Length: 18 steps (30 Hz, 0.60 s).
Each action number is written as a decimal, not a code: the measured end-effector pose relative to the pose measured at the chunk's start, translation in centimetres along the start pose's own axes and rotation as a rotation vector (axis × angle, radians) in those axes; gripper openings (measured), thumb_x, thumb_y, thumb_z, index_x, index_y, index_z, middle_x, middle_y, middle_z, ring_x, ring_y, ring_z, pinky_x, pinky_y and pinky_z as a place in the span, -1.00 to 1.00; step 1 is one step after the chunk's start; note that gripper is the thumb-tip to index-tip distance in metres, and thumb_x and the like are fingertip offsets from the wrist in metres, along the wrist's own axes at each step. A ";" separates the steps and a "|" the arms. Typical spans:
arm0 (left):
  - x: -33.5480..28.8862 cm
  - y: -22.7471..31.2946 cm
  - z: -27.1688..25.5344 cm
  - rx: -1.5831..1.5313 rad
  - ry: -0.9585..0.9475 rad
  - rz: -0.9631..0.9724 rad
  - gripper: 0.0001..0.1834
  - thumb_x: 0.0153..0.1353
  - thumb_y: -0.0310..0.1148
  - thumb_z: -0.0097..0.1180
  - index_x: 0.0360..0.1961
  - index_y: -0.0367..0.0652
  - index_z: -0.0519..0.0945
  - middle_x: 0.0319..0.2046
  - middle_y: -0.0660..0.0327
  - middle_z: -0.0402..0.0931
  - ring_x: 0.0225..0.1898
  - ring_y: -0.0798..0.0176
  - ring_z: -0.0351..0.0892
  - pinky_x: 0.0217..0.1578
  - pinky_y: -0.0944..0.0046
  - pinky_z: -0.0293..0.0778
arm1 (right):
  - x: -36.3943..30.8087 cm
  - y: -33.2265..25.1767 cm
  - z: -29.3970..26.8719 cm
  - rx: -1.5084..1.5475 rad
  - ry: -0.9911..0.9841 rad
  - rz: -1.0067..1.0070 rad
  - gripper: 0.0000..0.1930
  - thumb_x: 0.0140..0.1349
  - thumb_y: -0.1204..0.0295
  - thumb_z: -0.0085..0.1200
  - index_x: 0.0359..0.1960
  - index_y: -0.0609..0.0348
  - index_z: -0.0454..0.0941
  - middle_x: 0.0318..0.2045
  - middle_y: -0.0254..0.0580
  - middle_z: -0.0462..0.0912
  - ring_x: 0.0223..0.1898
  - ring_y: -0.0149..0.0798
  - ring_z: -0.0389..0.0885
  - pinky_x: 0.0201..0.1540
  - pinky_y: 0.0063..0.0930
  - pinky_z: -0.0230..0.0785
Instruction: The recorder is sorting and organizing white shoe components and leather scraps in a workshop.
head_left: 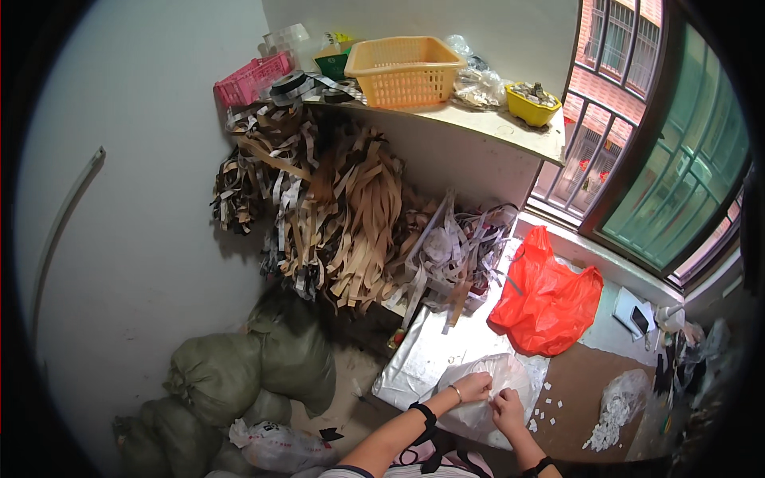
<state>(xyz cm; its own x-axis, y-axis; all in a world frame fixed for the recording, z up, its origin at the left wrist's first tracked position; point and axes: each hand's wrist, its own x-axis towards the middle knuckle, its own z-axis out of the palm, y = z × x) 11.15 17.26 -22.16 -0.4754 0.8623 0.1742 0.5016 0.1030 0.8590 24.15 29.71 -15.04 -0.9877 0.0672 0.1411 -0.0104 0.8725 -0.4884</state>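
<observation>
Head view: left hand [476,387] and right hand [508,409] seem to pinch the pale plastic bag [472,417] on the bench [420,347], likely working its mouth; the next move calls for steady grips.

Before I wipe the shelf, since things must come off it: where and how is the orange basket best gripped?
Probably take the orange basket by its front rim, from the room side. It sits upright with its open top up, so that lip is exposed; the wall is behind it, and a clear plastic bag lies close to its right end.
</observation>
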 end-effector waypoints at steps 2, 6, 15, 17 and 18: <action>0.0 0.7 0.0 -0.054 -0.040 -0.052 -0.88 -0.07 -0.42 0.11 -0.49 -0.24 0.49 -0.48 0.07 0.46 -0.42 0.02 0.51 -0.37 0.19 0.45 | -0.7 0.1 0.0 -0.031 -0.035 -0.004 -0.87 -0.10 0.50 0.17 -0.57 0.22 0.45 -0.42 -0.12 0.43 -0.33 -0.04 0.42 -0.31 -0.24 0.34; -1.3 0.6 0.5 -0.088 0.073 -0.106 -0.88 -0.06 -0.42 0.10 -0.48 -0.23 0.50 -0.47 0.08 0.46 -0.42 0.03 0.51 -0.35 0.18 0.46 | -0.2 -1.8 -0.5 -0.010 0.005 -0.020 -0.79 -0.13 0.49 0.18 -0.41 0.21 0.45 -0.33 -0.11 0.42 -0.27 -0.03 0.41 -0.23 -0.22 0.35; -12.8 -2.4 -8.6 -0.126 0.322 -0.519 -0.85 0.14 -0.42 0.08 -0.31 -0.24 0.59 -0.42 0.16 0.58 -0.39 0.34 0.54 -0.30 0.34 0.47 | 2.6 0.9 0.9 -0.410 -0.287 -0.212 -0.66 -0.26 0.35 0.21 -0.38 0.20 0.50 -0.28 -0.10 0.45 -0.14 -0.09 0.41 -0.07 -0.28 0.28; -16.2 -0.3 -12.0 -0.285 0.531 -0.649 -0.89 0.16 -0.52 0.04 -0.30 -0.24 0.58 -0.40 0.21 0.58 -0.35 0.40 0.53 -0.28 0.41 0.45 | 3.0 1.0 0.5 -0.396 -0.339 -0.186 -0.68 -0.30 0.34 0.20 -0.43 0.21 0.53 -0.31 -0.10 0.47 -0.16 -0.12 0.42 -0.07 -0.32 0.29; -19.5 -0.5 -13.5 -0.318 0.613 -0.639 -0.88 0.15 -0.53 0.06 -0.27 -0.26 0.56 -0.37 0.25 0.56 -0.34 0.43 0.52 -0.26 0.44 0.44 | 3.6 0.8 0.9 -0.380 -0.341 -0.221 -0.71 -0.30 0.36 0.18 -0.47 0.23 0.55 -0.32 -0.10 0.48 -0.18 -0.13 0.43 -0.09 -0.34 0.29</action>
<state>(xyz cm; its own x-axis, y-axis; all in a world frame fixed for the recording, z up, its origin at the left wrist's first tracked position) 10.46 -6.29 -19.51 -0.9354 0.2682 -0.2302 -0.1637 0.2487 0.9547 20.47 30.21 -15.75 -0.9634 -0.2431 -0.1127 -0.2289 0.9654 -0.1249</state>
